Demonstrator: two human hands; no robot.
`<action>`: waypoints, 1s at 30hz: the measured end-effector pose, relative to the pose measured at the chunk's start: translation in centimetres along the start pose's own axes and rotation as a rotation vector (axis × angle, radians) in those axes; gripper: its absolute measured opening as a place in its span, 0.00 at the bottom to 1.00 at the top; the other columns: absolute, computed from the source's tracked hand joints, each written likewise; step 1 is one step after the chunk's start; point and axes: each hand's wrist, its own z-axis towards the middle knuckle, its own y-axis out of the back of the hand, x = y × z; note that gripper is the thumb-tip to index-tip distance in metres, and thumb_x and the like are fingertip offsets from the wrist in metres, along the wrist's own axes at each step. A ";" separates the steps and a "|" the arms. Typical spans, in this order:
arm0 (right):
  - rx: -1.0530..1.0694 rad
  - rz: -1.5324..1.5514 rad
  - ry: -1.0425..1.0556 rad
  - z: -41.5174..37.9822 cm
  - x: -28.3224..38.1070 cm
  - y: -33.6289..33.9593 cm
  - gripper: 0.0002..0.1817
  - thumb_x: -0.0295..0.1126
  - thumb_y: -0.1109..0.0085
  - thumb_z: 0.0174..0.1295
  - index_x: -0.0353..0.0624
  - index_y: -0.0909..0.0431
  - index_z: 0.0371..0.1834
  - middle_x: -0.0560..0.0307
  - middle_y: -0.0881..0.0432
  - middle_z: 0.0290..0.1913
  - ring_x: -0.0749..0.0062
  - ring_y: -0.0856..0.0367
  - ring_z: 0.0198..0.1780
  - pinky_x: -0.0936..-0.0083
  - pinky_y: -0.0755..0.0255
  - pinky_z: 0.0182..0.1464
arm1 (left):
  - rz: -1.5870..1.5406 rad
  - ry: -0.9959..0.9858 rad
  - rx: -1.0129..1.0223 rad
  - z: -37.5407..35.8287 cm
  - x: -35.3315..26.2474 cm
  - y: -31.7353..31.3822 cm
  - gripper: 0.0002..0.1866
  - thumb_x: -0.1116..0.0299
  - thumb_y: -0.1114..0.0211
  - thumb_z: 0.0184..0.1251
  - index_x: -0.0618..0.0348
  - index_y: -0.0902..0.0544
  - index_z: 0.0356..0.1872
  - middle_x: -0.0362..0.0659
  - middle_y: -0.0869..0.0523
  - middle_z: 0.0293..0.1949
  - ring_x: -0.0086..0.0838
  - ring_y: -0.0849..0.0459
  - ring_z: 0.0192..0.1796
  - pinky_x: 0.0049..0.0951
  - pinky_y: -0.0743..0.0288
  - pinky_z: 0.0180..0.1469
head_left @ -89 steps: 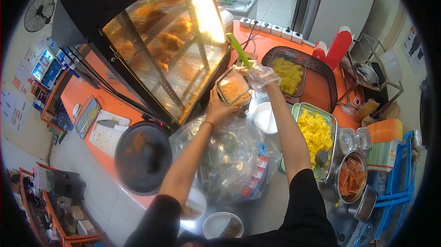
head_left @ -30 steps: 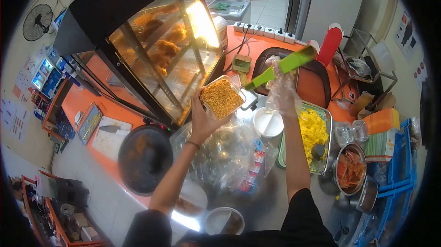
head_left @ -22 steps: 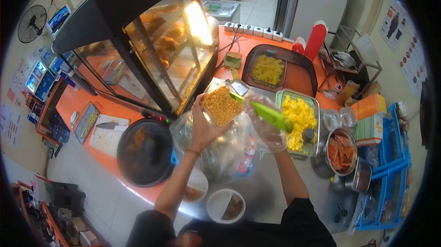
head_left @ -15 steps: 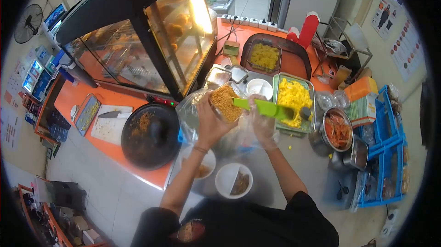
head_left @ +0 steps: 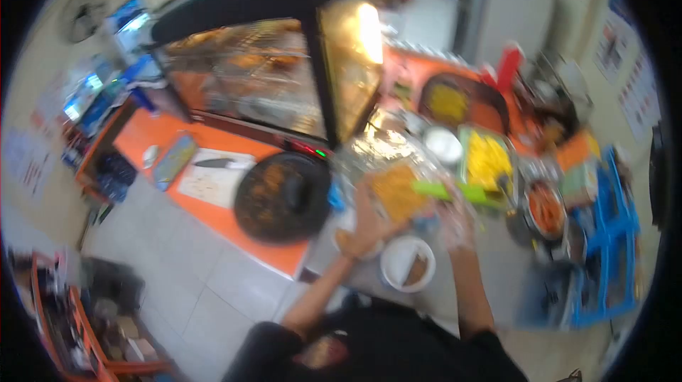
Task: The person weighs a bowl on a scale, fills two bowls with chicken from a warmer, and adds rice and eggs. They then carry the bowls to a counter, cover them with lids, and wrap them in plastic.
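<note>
A container of orange-brown crumbs (head_left: pixel 398 191) is held by my left hand (head_left: pixel 366 224), its fingers round the near left side. On the right, my gloved right hand (head_left: pixel 457 220) grips a green utensil (head_left: pixel 462 192), whose left end reaches the crumbs. Below the hands stands a white divided bowl (head_left: pixel 408 263) with brown food in one half. Beyond my right hand, a glass tray of yellow food (head_left: pixel 488 159) lies near the utensil's far end. Motion blur smears both hands.
A glass-sided food warmer (head_left: pixel 241 76) stands at the back left. Before it are a black lidded pan (head_left: pixel 280 197) and a white cutting board (head_left: pixel 215 176) with a knife. To the right are a pot of orange-red food (head_left: pixel 545 210) and blue racks (head_left: pixel 612 240).
The whole view has swung left, so the counter's things appear farther right. My left hand and the container sit lower in view. Both hands keep their holds.
</note>
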 end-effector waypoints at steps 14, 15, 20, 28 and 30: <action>-0.099 -0.044 0.007 -2.0 -3.8 -5.3 0.16 0.35 0.40 0.64 0.39 0.26 0.51 0.59 0.21 0.37 0.77 0.23 0.32 0.81 0.26 0.33 | 0.132 0.126 -0.044 -1.8 -4.3 8.0 0.56 0.52 0.18 0.36 0.59 0.43 0.67 0.51 0.34 0.60 0.42 0.34 0.64 0.40 0.38 0.66; -0.124 -0.073 0.012 -2.0 -3.9 -6.2 0.17 0.35 0.40 0.63 0.37 0.25 0.50 0.58 0.22 0.36 0.77 0.24 0.30 0.83 0.26 0.31 | 0.138 0.122 -0.043 -1.8 -4.1 8.6 0.56 0.51 0.18 0.36 0.59 0.42 0.67 0.52 0.34 0.60 0.43 0.34 0.64 0.41 0.39 0.67; -0.143 -0.067 0.004 -1.1 -7.5 -8.6 0.17 0.34 0.42 0.64 0.38 0.28 0.52 0.57 0.24 0.40 0.74 0.25 0.33 0.80 0.28 0.33 | 0.184 0.094 -0.139 -2.1 -2.7 12.5 0.55 0.50 0.19 0.37 0.59 0.42 0.66 0.51 0.33 0.59 0.45 0.35 0.64 0.43 0.41 0.67; -0.076 -0.031 -0.072 -0.5 -19.5 -19.1 0.21 0.34 0.49 0.68 0.39 0.38 0.61 0.56 0.32 0.53 0.72 0.33 0.49 0.77 0.35 0.49 | 0.024 0.055 -0.244 -0.7 0.7 27.0 0.44 0.53 0.23 0.45 0.59 0.35 0.62 0.52 0.28 0.56 0.42 0.28 0.59 0.42 0.34 0.61; -0.063 -0.001 -0.106 -0.6 -23.6 -22.2 0.22 0.34 0.51 0.69 0.39 0.40 0.63 0.56 0.34 0.57 0.72 0.35 0.53 0.76 0.37 0.53 | -0.272 0.054 -0.270 1.4 -3.1 33.0 0.32 0.61 0.21 0.44 0.56 0.26 0.51 0.47 0.19 0.48 0.33 0.21 0.50 0.36 0.30 0.56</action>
